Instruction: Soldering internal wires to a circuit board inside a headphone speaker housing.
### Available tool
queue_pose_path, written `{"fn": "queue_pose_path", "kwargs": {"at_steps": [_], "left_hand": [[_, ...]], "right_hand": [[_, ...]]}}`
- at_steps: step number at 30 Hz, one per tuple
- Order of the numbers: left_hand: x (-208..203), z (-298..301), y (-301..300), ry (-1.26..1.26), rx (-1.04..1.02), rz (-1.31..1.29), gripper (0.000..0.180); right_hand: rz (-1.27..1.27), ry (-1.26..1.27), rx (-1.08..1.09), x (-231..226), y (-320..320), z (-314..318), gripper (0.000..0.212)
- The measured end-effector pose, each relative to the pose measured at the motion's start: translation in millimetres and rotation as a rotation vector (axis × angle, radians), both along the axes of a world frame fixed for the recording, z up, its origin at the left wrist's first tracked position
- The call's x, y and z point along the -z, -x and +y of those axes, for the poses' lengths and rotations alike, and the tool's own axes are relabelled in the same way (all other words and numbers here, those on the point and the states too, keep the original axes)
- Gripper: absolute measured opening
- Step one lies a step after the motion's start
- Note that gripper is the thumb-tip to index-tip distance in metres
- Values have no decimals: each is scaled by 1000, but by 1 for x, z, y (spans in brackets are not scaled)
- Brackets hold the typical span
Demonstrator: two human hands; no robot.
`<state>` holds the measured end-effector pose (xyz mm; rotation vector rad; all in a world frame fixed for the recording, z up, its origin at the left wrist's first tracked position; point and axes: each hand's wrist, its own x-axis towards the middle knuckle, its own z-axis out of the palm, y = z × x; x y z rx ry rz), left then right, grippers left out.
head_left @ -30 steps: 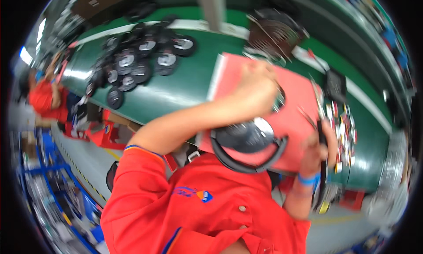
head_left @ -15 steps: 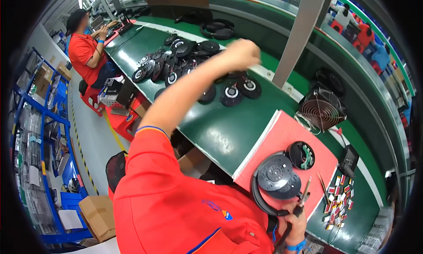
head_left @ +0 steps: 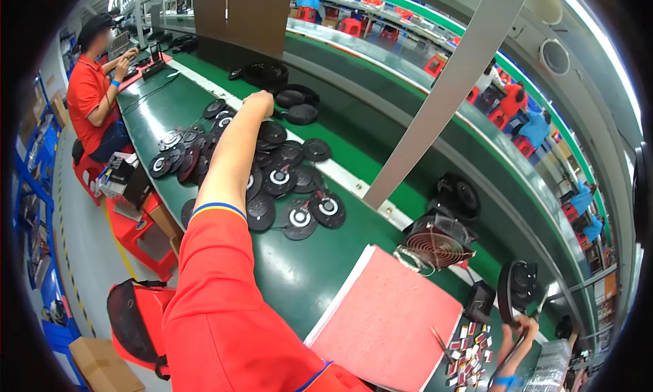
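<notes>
Near: black headset and slim tool, apparently held in right hand, far right. Farther: left hand just beside black headphones, grip hidden, cannot tell; step seemingly a pickup, next calling for clearance over piled discs. Beyond: cardboard box, contents hidden; grey crate, dark items inside.

The head camera, a wide fisheye, looks forward and down from above the left sleeve; the mat shows close, the tabletop stretching to its left, the right hand to its right, stools far beyond it
</notes>
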<state>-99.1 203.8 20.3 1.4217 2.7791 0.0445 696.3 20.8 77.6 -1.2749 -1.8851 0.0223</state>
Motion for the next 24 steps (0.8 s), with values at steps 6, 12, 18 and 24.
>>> {"fn": "queue_pose_path", "kwargs": {"at_steps": [6,12,18,24], "left_hand": [[-13,0,-42,67,-57,-28,46],[-20,-4,-42,-79,305,153,29],[-113,-64,-82,-513,389,78,27],[-163,-211,-163,-599,294,-500,25]], "right_hand": [[-66,-20,104,25,-17,135,37],[14,85,83,46,-3,182,33],[-93,136,72,8,6,91,32],[-132,174,119,-15,29,-16,24]]}}
